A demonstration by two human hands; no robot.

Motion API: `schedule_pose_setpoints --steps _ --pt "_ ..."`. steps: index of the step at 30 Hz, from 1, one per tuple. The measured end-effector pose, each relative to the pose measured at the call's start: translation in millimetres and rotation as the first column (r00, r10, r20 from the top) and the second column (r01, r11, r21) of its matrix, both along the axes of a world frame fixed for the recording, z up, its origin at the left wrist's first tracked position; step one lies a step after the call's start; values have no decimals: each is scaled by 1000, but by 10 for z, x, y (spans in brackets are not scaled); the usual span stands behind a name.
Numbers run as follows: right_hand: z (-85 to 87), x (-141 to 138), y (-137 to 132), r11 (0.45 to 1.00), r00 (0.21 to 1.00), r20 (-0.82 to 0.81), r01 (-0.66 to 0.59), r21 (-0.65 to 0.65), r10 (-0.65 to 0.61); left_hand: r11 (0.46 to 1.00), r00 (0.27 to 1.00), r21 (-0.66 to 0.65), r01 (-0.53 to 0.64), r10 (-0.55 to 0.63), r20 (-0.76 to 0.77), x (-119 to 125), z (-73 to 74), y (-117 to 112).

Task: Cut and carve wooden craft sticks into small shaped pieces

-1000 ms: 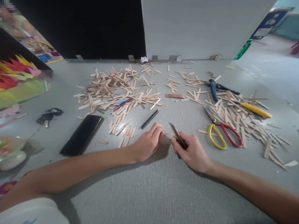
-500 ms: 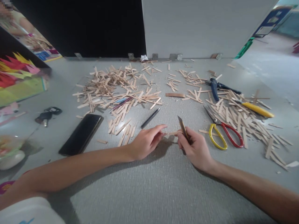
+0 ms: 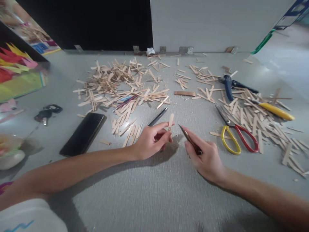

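Note:
My left hand (image 3: 152, 140) pinches a short wooden stick piece (image 3: 170, 121) between thumb and fingers, holding it nearly upright above the grey table (image 3: 154, 193). My right hand (image 3: 205, 158) is closed around a slim craft knife (image 3: 189, 139), its blade pointing up and left toward the stick, a small gap apart. A dark pen (image 3: 158, 116) lies just beyond my left hand. A big heap of cut wooden sticks (image 3: 120, 87) covers the table's far left-centre.
Red-and-yellow scissors (image 3: 235, 132), a yellow-handled tool (image 3: 275, 110) and blue-handled pliers (image 3: 228, 86) lie among more sticks (image 3: 260, 119) on the right. A black phone (image 3: 83, 133) and keys (image 3: 45, 112) sit left. Coloured paper (image 3: 16, 71) fills the far left.
The left hand pulled the stick away from the knife and turned it upright. The right hand lowered slightly with the knife. The camera view shifted a little.

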State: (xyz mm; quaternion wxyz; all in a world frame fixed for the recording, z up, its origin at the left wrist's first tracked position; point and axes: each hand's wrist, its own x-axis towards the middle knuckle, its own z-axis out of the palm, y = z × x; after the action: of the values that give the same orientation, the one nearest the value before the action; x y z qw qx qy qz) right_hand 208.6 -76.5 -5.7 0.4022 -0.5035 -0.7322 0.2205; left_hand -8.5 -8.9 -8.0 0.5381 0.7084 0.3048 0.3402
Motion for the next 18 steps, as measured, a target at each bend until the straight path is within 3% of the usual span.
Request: schedule_pose_setpoints --steps 8,14,18 --pt "32 -11 -5 993 993 104 -68 96 58 975 994 206 -81 93 -49 2 -9 -7" --pt "6 6 -24 985 985 144 -112 129 93 893 984 433 -125 169 -64 -19 -25 -8" --pt "-40 31 -52 992 985 154 -88 92 73 859 971 491 -147 219 -92 -18 -30 -14"
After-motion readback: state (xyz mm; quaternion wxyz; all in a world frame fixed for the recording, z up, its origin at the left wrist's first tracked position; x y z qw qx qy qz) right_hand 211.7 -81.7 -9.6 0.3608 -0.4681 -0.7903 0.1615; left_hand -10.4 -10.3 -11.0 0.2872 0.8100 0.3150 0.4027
